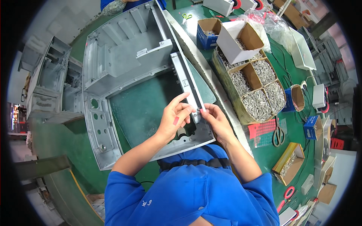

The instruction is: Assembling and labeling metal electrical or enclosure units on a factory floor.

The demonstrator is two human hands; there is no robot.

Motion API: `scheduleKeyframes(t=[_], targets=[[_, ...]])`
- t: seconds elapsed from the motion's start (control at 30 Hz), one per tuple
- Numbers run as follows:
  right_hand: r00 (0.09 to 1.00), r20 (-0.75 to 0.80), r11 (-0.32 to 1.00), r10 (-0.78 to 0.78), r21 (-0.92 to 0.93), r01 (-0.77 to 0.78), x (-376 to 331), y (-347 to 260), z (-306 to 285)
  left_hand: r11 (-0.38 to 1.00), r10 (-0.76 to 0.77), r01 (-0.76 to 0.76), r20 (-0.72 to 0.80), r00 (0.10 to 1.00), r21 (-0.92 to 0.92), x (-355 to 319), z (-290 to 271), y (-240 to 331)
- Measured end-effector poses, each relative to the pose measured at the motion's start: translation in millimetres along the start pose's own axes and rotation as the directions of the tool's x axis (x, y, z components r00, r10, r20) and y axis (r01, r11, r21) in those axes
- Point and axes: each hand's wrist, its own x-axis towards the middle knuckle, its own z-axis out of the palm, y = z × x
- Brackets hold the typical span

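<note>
A large grey moulded housing (113,71) with a big rectangular opening lies at a tilt in front of me. A pale grey narrow strip (185,81) runs along its right side. Over the strip's near end, my left hand (174,117) has its index finger raised and its thumb apart from it, the other fingers curled. A small piece of red tape (176,121) sticks to the back of that hand. My right hand (218,122) pinches another bit of red tape (203,110) at the strip's edge; its fingertips are partly hidden.
On the green bench to the right stands a divided carton (241,113) of small metal parts, with a white box (230,43) on top. Black-handled scissors (278,135), a yellow box (288,164) and blue boxes (313,127) lie nearby. Another person's arm (113,8) shows beyond the housing.
</note>
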Motion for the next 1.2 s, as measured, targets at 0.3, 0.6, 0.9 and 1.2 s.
scheduleKeyframes(t=[0.3,0.6,0.9,1.2], targets=[[0.989,0.043,0.989,-0.145,0.047,0.143,-1,13,-12,0.984,0.098,-0.101,0.029,0.995,0.15,2,26,1],[0.989,-0.055,0.979,-0.135,-0.164,0.124,22,35,-12,0.966,0.147,-0.162,0.087,0.985,0.202,13,56,-4],[0.987,0.056,0.979,-0.149,0.148,0.14,22,32,-8,0.94,0.248,-0.258,0.071,0.966,0.224,20,67,-8],[0.872,-0.42,0.966,-0.251,-0.169,0.196,-57,70,-127,0.955,-0.294,0.293,0.284,0.913,0.047,16,159,-61]])
